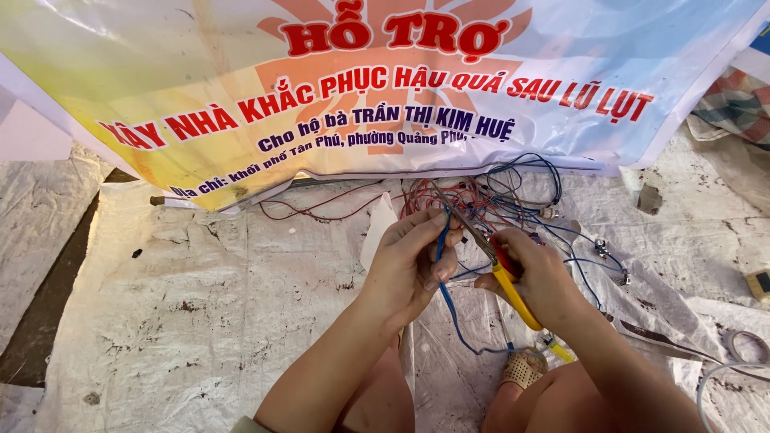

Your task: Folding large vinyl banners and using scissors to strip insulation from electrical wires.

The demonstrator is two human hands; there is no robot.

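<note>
- A blue wire [443, 240] is pinched by the left hand [409, 261], long axis near vertical at frame centre.
- Yellow-handled pliers [505, 277] are gripped by the right hand [537, 277], tip pointing upper left.

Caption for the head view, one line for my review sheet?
Left hand pinches a blue wire while the right hand holds yellow-handled pliers to it, above a white tarp.

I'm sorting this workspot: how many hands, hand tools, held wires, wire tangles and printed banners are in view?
Bare hands: 2, left hand and right hand
Yellow-and-red-handled pliers, in the right grip: 1
Thin blue wire, in the left grip: 1
Tangle of red and blue wires: 1
Printed plastic banner: 1
Total: 6
</note>
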